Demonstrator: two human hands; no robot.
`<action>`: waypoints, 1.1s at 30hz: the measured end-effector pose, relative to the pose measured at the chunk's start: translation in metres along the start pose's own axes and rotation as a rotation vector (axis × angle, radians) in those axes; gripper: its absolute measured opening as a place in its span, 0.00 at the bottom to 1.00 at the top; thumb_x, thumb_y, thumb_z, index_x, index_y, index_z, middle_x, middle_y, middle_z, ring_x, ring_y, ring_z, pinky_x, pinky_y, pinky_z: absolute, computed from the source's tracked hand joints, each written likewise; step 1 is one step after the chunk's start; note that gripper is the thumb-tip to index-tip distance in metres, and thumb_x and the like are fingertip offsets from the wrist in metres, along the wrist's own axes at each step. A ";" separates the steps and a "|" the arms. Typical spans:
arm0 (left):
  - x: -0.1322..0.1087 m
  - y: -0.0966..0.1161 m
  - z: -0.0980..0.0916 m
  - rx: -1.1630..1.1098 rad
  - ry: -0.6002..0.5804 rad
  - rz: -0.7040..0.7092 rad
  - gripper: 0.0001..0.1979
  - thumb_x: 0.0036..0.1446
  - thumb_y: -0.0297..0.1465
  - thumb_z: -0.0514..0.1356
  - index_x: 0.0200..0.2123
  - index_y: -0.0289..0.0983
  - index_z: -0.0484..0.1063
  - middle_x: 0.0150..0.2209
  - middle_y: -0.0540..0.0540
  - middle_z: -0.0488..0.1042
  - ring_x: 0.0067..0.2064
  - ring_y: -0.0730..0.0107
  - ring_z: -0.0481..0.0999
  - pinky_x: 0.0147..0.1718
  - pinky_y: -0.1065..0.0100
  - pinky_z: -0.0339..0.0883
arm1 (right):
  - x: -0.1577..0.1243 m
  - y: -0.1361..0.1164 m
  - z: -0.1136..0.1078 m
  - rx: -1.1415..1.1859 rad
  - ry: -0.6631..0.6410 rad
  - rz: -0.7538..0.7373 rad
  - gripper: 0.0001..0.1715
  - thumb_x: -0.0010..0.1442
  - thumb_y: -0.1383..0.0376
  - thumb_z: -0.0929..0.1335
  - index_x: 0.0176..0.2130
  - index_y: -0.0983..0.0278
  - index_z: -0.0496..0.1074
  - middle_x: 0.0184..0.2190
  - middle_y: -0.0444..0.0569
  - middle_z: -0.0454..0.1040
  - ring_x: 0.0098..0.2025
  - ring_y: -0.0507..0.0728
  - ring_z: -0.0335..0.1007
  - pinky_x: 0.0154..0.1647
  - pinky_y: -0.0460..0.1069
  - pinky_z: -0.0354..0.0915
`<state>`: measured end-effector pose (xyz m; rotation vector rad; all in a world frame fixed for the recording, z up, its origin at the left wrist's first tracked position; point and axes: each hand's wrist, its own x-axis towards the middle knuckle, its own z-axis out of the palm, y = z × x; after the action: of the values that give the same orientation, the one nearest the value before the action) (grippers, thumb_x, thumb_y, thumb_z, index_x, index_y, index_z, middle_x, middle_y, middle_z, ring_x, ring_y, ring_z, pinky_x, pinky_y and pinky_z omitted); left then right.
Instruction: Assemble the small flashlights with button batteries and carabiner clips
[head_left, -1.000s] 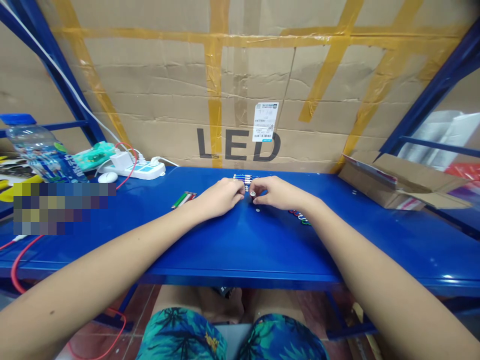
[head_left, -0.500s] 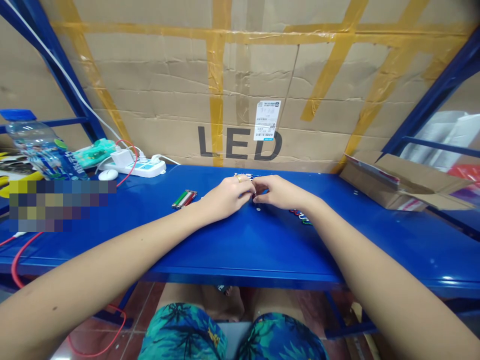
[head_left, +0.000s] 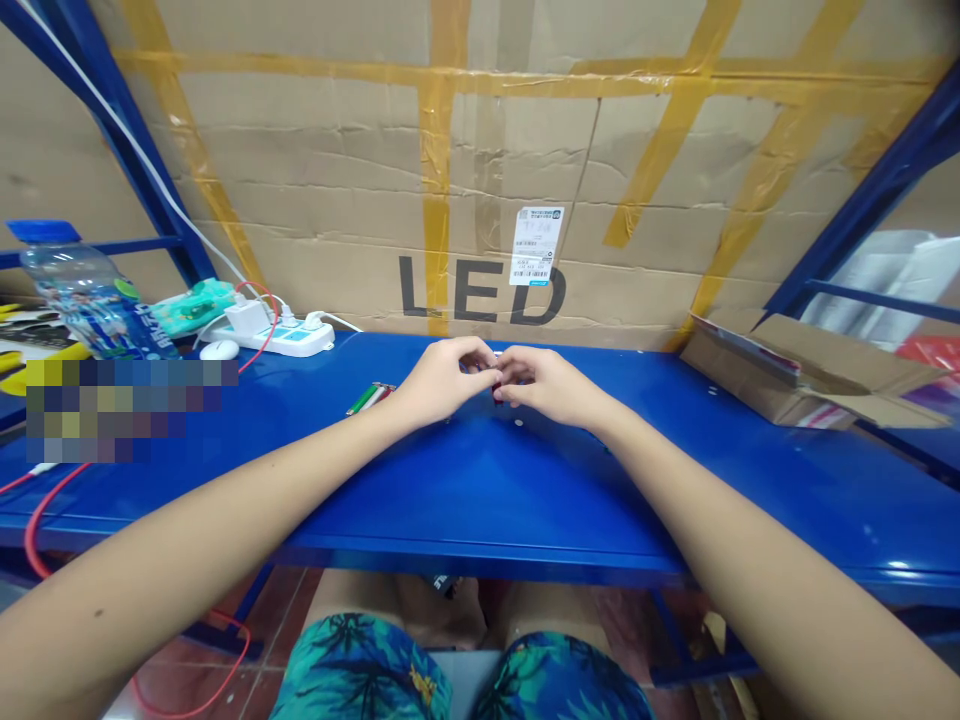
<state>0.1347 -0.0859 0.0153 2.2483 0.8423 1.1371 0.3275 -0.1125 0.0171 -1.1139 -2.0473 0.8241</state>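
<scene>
My left hand (head_left: 442,380) and my right hand (head_left: 551,385) meet over the middle of the blue table, fingertips close together. Between thumbs and fingers shows a small dark red piece (head_left: 497,390), mostly covered; its kind I cannot make out. Both hands are closed around it in a pinch. Beside my left wrist lie slim green, white and red pieces (head_left: 369,398) with metal ends, side by side and partly hidden by the forearm. A small pale disc (head_left: 518,422) rests on the table just below my right fingers.
A large taped cardboard sheet (head_left: 337,200) stands behind the blue table (head_left: 450,500). On the left are a water bottle (head_left: 97,300), a white power strip (head_left: 300,338) and a red cable (head_left: 37,520). An opened cardboard box (head_left: 757,375) sits at the right.
My left hand has turned, its thumb now showing against the red piece. My right hand has shifted slightly left, and its forearm now covers most of the coloured pieces at the right.
</scene>
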 end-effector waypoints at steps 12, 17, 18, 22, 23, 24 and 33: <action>0.022 -0.007 -0.028 -0.412 0.425 -0.145 0.05 0.60 0.28 0.60 0.39 0.35 0.71 0.37 0.44 0.77 0.39 0.67 0.79 0.39 0.63 0.77 | 0.003 -0.020 0.038 -0.410 0.007 -0.231 0.09 0.64 0.67 0.68 0.45 0.64 0.74 0.38 0.51 0.76 0.41 0.57 0.72 0.46 0.52 0.66; 0.018 -0.006 -0.022 -0.525 0.317 -0.189 0.08 0.63 0.34 0.59 0.43 0.37 0.69 0.42 0.44 0.74 0.36 0.69 0.79 0.26 0.68 0.77 | 0.010 -0.023 0.061 -0.538 -0.095 -0.275 0.07 0.65 0.71 0.66 0.40 0.65 0.75 0.40 0.53 0.75 0.42 0.58 0.71 0.46 0.51 0.64; 0.017 -0.006 -0.021 -0.520 0.295 -0.175 0.08 0.63 0.34 0.59 0.44 0.37 0.69 0.43 0.44 0.74 0.36 0.69 0.79 0.23 0.70 0.76 | 0.011 -0.023 0.062 -0.540 -0.097 -0.276 0.07 0.64 0.72 0.66 0.38 0.65 0.75 0.39 0.53 0.75 0.41 0.57 0.70 0.45 0.51 0.64; 0.014 -0.006 -0.019 -0.490 0.222 -0.131 0.10 0.63 0.35 0.60 0.45 0.38 0.68 0.44 0.43 0.75 0.34 0.71 0.78 0.20 0.75 0.69 | 0.007 -0.019 0.052 -0.473 -0.094 -0.180 0.06 0.61 0.73 0.68 0.32 0.65 0.72 0.33 0.50 0.76 0.37 0.56 0.70 0.40 0.49 0.63; 0.014 -0.007 -0.018 -0.488 0.205 -0.129 0.10 0.63 0.35 0.60 0.45 0.38 0.68 0.43 0.43 0.76 0.34 0.71 0.78 0.21 0.75 0.69 | 0.005 -0.019 0.046 -0.443 -0.089 -0.139 0.06 0.60 0.73 0.68 0.31 0.65 0.72 0.32 0.49 0.76 0.35 0.55 0.70 0.38 0.49 0.63; 0.013 -0.007 -0.017 -0.490 0.188 -0.129 0.10 0.62 0.34 0.61 0.45 0.38 0.67 0.41 0.43 0.76 0.34 0.71 0.78 0.21 0.74 0.69 | 0.003 -0.018 0.039 -0.410 -0.074 -0.111 0.06 0.60 0.72 0.68 0.31 0.64 0.71 0.31 0.48 0.76 0.34 0.55 0.70 0.37 0.49 0.62; 0.008 -0.009 -0.007 -0.366 0.046 -0.117 0.11 0.56 0.28 0.64 0.44 0.33 0.74 0.36 0.43 0.79 0.36 0.68 0.77 0.28 0.70 0.69 | -0.003 -0.021 -0.010 -0.002 0.362 -0.112 0.05 0.59 0.63 0.68 0.33 0.63 0.70 0.25 0.45 0.72 0.28 0.54 0.68 0.30 0.50 0.65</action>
<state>0.1302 -0.0725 0.0173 1.8579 0.7073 1.1837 0.3268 -0.1223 0.0381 -1.0519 -1.7887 0.5206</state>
